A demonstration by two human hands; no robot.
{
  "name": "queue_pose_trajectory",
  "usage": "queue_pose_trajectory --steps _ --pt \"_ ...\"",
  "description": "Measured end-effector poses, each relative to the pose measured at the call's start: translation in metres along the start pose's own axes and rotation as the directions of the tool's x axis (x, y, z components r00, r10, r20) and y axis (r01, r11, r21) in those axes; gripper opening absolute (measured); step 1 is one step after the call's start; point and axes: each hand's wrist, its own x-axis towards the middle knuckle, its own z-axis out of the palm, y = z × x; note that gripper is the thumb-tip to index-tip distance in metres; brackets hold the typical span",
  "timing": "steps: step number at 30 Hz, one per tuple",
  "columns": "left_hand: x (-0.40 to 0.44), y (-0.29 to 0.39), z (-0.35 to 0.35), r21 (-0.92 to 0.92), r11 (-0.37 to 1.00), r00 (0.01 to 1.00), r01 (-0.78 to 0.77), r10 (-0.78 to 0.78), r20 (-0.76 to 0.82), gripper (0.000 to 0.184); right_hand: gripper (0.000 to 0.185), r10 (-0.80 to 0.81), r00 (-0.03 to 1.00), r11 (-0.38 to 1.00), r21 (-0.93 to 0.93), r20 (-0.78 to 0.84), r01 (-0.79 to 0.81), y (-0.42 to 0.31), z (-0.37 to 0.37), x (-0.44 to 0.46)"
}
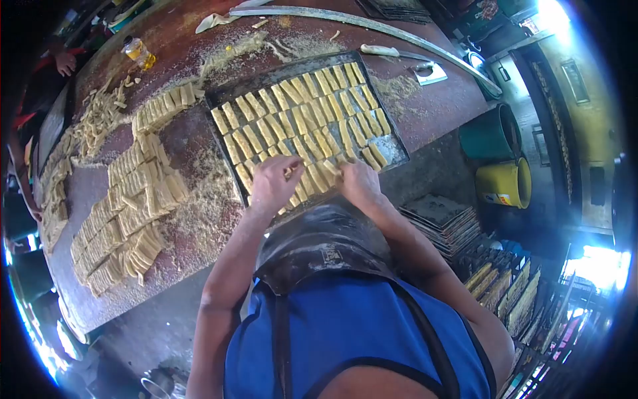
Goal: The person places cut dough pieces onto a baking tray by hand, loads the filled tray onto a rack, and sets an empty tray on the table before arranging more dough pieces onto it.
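Pale dough strips (300, 120) lie in slanting rows on a dark tray (387, 147) at the frame's centre. Over its lower edge, the left hand (274, 181) has curled fingers, and whether they hold anything I cannot tell; the right hand (359, 182) has its fingers drawn narrow at a strip, grip unclear. Stacked dough pieces (126, 211) fill the table (425, 118) at left, a bottle (139, 53) stands upper left, and a yellow bucket (495, 185) sits at right.

Yellowish wall (601, 86), grey floor (169, 322).
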Motion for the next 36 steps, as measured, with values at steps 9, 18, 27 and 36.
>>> queue_pose_trajectory --steps 9,18,27,36 --pt "0.003 0.041 0.064 0.421 0.886 0.977 -0.193 0.137 0.162 0.041 0.024 0.124 0.983 0.983 0.154 -0.136 -0.103 0.101 -0.038 0.026" --pt "-0.012 0.062 0.070 0.359 0.933 0.999 -0.035 0.047 -0.025 0.046 0.031 -0.022 1.000 0.970 0.242 0.017 0.017 0.124 -0.028 0.031" --pt "-0.126 0.022 -0.028 0.300 0.835 0.806 0.461 -0.253 -0.535 0.027 0.046 0.004 0.999 0.976 0.216 0.051 -0.015 0.117 -0.023 0.040" --pt "-0.226 -0.082 -0.191 0.235 0.784 0.609 0.575 -0.219 -0.762 0.041 0.028 -0.216 0.974 0.679 0.728 0.072 0.097 -0.062 -0.007 0.068"
